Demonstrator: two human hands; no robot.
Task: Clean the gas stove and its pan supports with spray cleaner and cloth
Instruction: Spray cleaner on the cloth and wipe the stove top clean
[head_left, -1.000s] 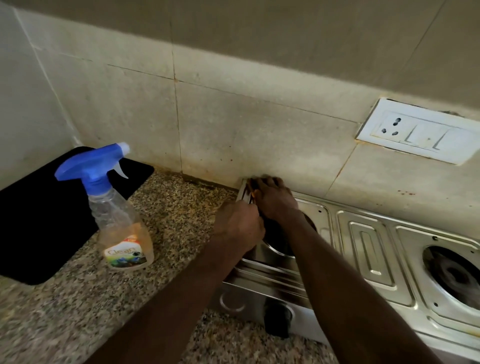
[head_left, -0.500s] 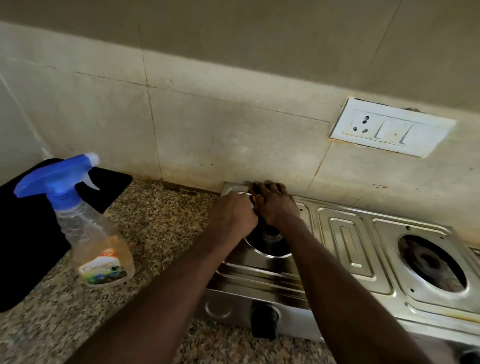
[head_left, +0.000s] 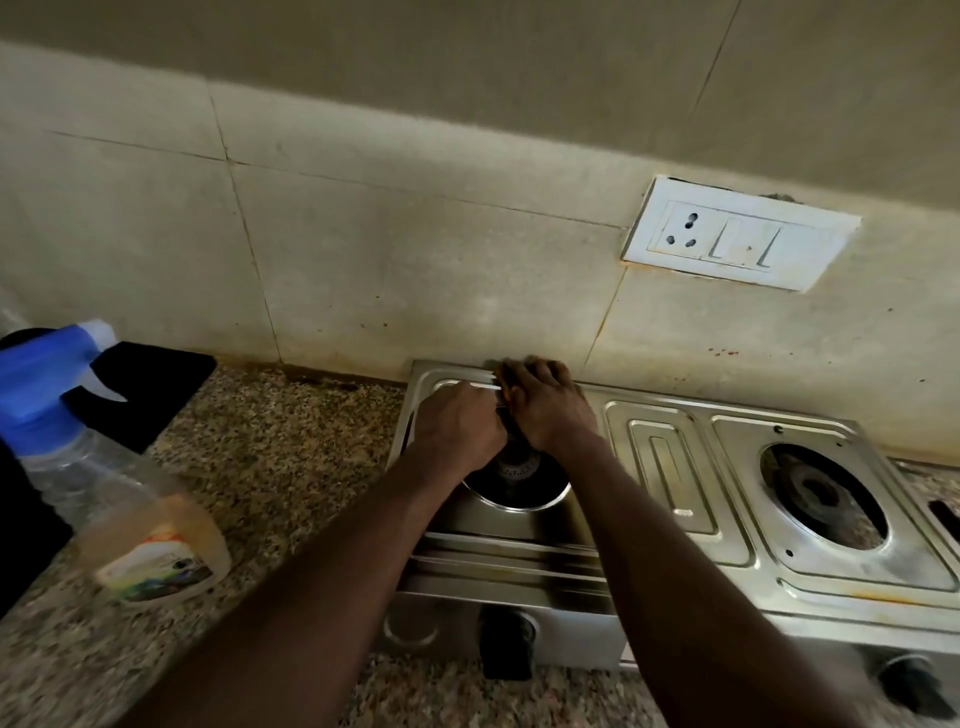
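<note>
— Status?
— An orange-edged cloth (head_left: 505, 381) is bunched under the curled fingers of my right hand (head_left: 545, 410), at the rear rim of the ribbed stainless-steel gas stove (head_left: 670, 457). My left hand (head_left: 460, 426) is fisted alongside; its hold, I cannot tell. A blue-triggered clear plastic spray bottle (head_left: 130, 499) stands well left.

Both hands slide right along the stove's (head_left: 660, 457) back rim, away from its left corner. The left hand (head_left: 460, 428) now lies over the steel, knuckles against the right hand (head_left: 545, 410). More of the burner (head_left: 514, 470) shows below the fingers.
</note>
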